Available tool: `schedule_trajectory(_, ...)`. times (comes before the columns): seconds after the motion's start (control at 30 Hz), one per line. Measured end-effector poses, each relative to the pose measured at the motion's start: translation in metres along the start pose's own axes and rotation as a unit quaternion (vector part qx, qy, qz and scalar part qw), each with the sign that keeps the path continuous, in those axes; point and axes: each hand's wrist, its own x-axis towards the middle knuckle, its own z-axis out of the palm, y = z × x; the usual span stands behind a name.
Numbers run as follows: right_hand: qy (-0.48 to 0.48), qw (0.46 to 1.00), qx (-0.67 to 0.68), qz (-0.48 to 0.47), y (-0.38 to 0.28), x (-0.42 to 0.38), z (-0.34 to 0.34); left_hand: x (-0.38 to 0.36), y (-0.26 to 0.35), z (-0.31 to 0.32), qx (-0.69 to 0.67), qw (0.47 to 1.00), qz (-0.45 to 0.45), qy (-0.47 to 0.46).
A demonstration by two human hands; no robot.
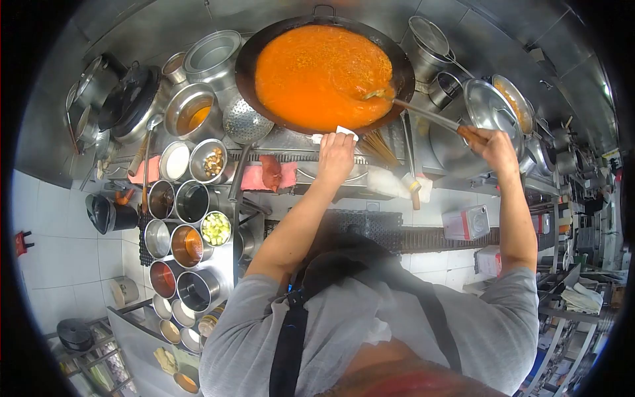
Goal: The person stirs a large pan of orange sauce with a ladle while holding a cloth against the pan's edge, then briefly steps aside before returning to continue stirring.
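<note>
A large black wok point(245, 69) full of orange broth point(311, 83) stands on the stove at the back. My right hand point(497, 151) is closed round the wooden grip of a long-handled ladle point(430, 114). The ladle slants left into the wok, its head partly under the broth, so its exact shape is hidden. My left hand point(337, 157) is closed on a folded white cloth point(346, 132) at the wok's near rim. To the left of the wok rests a perforated skimmer point(247, 122). Near my left hand lies a bundle of thin bamboo sticks point(379, 144).
At left, several metal pots hold sauces and ingredients, one with chopped green pieces point(216, 228). A pot with orange liquid point(193, 112) stands by the skimmer. Lids point(489, 106) and a strainer point(428, 36) sit at right. Pink cloths point(254, 177) lie on the front edge.
</note>
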Motion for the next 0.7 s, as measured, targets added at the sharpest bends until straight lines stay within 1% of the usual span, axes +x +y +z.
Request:
schedule_trajectory(0.07,-0.007,0.998,0.019,-0.051,0.005,-0.003,0.015,-0.001,-0.001,0.001,0.001,1.000,0.002,-0.002)
schedule_trajectory(0.1,-0.009,0.998,0.019,-0.054,0.003,-0.004,0.021,-0.001,-0.001,0.001,0.002,1.000,0.000,-0.001)
schedule_trajectory(0.17,-0.015,0.993,0.067,-0.099,-0.008,-0.006,0.035,-0.001,-0.001,0.000,-0.002,1.000,0.009,0.010)
schedule_trajectory(0.2,-0.025,0.994,0.073,-0.074,-0.014,-0.005,0.045,-0.001,-0.001,0.000,-0.001,1.000,0.007,0.010)
schedule_trajectory(0.23,-0.027,0.994,0.074,-0.076,-0.019,-0.002,0.056,-0.001,-0.001,0.001,-0.003,1.000,0.006,0.010)
schedule_trajectory(0.3,-0.003,0.981,0.118,-0.152,-0.028,0.005,0.082,-0.001,-0.002,0.001,-0.002,1.000,0.002,0.010)
schedule_trajectory(0.33,-0.007,0.978,0.116,-0.171,-0.032,0.012,0.094,-0.001,-0.002,0.000,-0.006,1.000,0.005,0.008)
schedule_trajectory(0.37,-0.010,0.978,0.118,-0.174,-0.038,0.018,0.107,-0.001,-0.002,0.000,-0.010,1.000,0.008,0.006)
schedule_trajectory(0.43,0.002,0.984,0.096,-0.149,-0.054,0.032,0.127,-0.001,-0.002,0.001,-0.010,1.000,0.007,0.010)
schedule_trajectory(0.5,-0.009,0.984,0.092,-0.154,-0.071,0.049,0.140,-0.002,-0.003,0.001,-0.010,1.000,0.007,0.013)
schedule_trajectory(0.57,-0.001,0.986,0.062,-0.153,-0.083,0.067,0.158,-0.002,-0.002,-0.001,-0.013,1.000,0.017,0.021)
schedule_trajectory(0.63,-0.002,0.986,0.066,-0.155,-0.090,0.087,0.175,-0.001,-0.002,-0.001,-0.008,1.000,0.014,0.025)
schedule_trajectory(0.7,-0.014,0.990,0.073,-0.122,-0.094,0.110,0.192,-0.001,-0.002,-0.001,-0.020,0.999,0.023,0.027)
